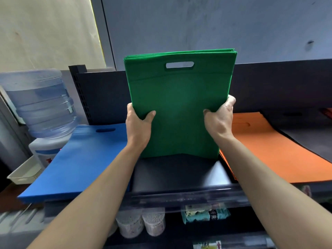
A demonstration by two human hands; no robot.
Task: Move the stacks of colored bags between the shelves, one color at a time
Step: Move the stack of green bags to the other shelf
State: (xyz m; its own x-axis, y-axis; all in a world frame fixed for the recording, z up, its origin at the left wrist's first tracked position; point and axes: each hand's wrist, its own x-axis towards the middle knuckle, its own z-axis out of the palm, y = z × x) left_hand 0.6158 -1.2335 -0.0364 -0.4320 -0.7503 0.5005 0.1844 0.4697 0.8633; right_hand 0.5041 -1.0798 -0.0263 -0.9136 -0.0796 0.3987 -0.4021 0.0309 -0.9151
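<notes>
1. Left forearm [100, 194] and right forearm [265, 186], both bare, reach from the lower frame edge up to the green stack [179, 97].
2. Green stack: several flat bags held upright, handle slot at the top. Its lower edge meets the dark shelf [179, 175].
3. Left hand [138, 121]: clamped on the left edge of the green stack, thumb across the front face, fingers wrapped behind.
4. Right hand [219, 117]: clamped on the right edge of the green stack in the same way.
5. Blue stack [80, 164]: lies flat just left of the green stack, handle slot at the far end.
6. Orange stack [269, 155]: lies flat just right of the green stack. A black stack [309, 139] lies farther right, partly over the orange one.
7. Water bottle [41, 103]: stands inverted on a dispenser well left of the green stack, beyond the blue stack. A white tray [25, 172] sits beside the dispenser.
8. Below the green stack, one level down: two round tubs [142, 225] and a teal packet [206, 214].
</notes>
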